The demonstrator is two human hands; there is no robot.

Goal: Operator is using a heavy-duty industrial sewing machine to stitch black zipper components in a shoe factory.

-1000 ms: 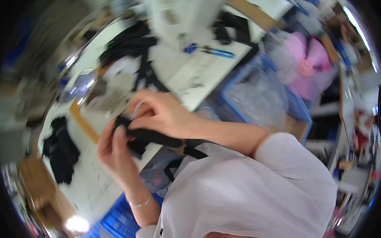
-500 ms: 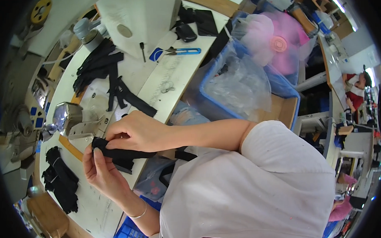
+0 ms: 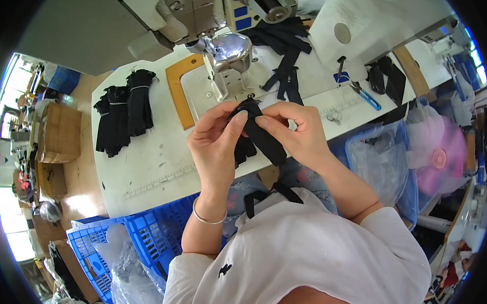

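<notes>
Between my two hands, at the table's near edge, is a black fabric strip point(image 3: 268, 143) hanging down toward my lap. My left hand point(image 3: 213, 142) pinches its upper end between thumb and fingers; a bracelet circles that wrist. Close beside it, my right hand point(image 3: 302, 131) grips the same strip with thumb and bent fingers. More black fabric point(image 3: 244, 152) shows below my left fingers, partly hidden. Just beyond my hands stands the sewing machine's metal head point(image 3: 226, 53). Loose black strips point(image 3: 288, 54) lie to its right, and tied black bundles point(image 3: 140, 104) rest on the left of the table.
Blue-handled thread snips point(image 3: 366, 97) lie at the right of the white table point(image 3: 148, 177). Below its left edge is a blue crate point(image 3: 158, 235) with plastic bags. At the right stand a blue bin point(image 3: 412, 213) and a pink fan point(image 3: 439, 157). Cardboard boxes point(image 3: 60, 131) stand far left.
The view has swung round, so the machine now lies straight ahead and the left crate has come into sight. Both hands still hold the black strip, its end now turned toward the machine.
</notes>
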